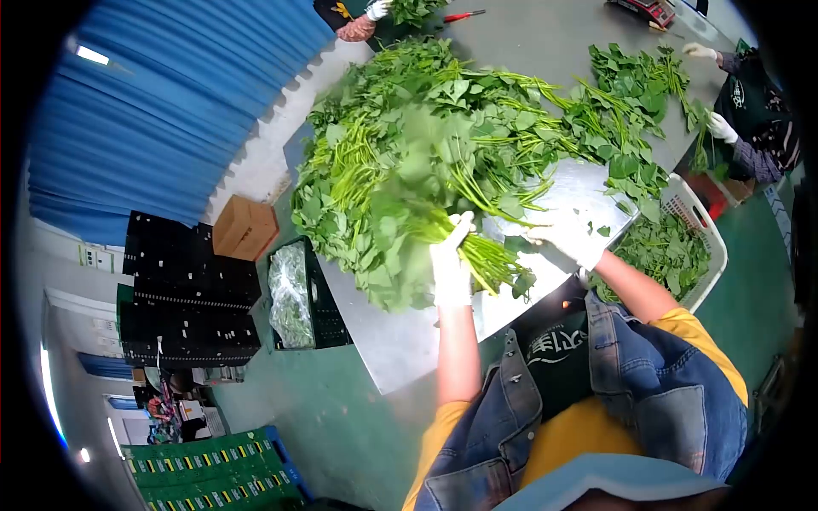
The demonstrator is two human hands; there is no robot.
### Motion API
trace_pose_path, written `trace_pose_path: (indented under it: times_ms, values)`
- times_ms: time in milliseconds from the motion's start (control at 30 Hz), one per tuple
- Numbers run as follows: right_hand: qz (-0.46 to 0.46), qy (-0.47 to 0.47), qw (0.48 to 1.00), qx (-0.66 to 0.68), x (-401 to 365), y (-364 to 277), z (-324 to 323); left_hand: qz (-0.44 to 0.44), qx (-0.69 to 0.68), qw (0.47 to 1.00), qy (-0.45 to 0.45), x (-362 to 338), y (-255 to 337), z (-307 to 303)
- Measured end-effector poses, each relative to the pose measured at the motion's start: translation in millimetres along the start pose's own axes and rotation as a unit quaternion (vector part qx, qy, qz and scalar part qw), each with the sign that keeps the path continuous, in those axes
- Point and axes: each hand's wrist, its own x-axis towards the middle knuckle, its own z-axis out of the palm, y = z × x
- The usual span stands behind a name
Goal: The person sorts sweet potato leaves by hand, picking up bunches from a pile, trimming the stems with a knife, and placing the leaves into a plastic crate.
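My left hand (450,260), in a white glove, grips a bunch of leafy green stems (477,247) above the metal table (400,336); the bunch's leaves are blurred. My right hand (569,237), also gloved, rests on the table beside the stem ends, its fingers spread and nothing clearly in it. A large heap of leafy greens (409,145) covers the table ahead of both hands.
A white crate (703,230) of greens stands at my right, a black crate (298,294) with bagged greens on the floor at left. Another person's gloved hands (720,128) sort greens at far right. A cardboard box (245,226) and black stacked trays (187,289) lie left.
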Motion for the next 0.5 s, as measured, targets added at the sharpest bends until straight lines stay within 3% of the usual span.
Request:
trace_pose_path:
  times_ms: [133,200,233,267,333,367,400,467,500]
  values:
    - [0.017,-0.015,0.998,-0.063,-15.8,-15.2,-2.0,0.011,-0.034,0.999,-0.027,1.9,-6.8,16.0]
    - [-0.049,0.008,0.985,-0.166,-22.9,-14.2,-5.1,-0.023,-0.059,0.998,-0.009,-14.2,2.5,32.2]
    - [-0.039,0.019,0.970,-0.241,-23.4,-5.5,-7.6,-0.054,-0.087,0.995,0.011,-20.4,5.7,38.0]
    - [-0.039,0.023,0.970,-0.241,-24.3,-12.3,-9.6,-0.055,-0.085,0.995,0.008,-19.2,2.6,39.2]
    - [0.036,-0.059,0.979,-0.193,-24.6,-32.5,-12.9,-0.029,0.002,1.000,-0.003,-15.7,-4.0,40.3]
    - [-0.055,-0.054,0.977,-0.197,-14.9,-14.3,-14.2,-0.011,0.013,1.000,-0.009,-30.1,4.2,56.4]
    - [-0.052,-0.051,0.978,-0.195,-3.3,-10.2,-8.5,-0.007,0.086,0.996,-0.023,-29.2,0.4,56.8]
    - [-0.034,-0.013,0.999,-0.034,24.1,-9.6,4.0,0.013,0.161,0.986,-0.039,-38.8,-1.3,66.4]
    - [-0.034,-0.007,0.999,-0.034,30.7,-5.4,5.0,0.023,0.125,0.990,-0.063,-31.0,-12.7,62.7]
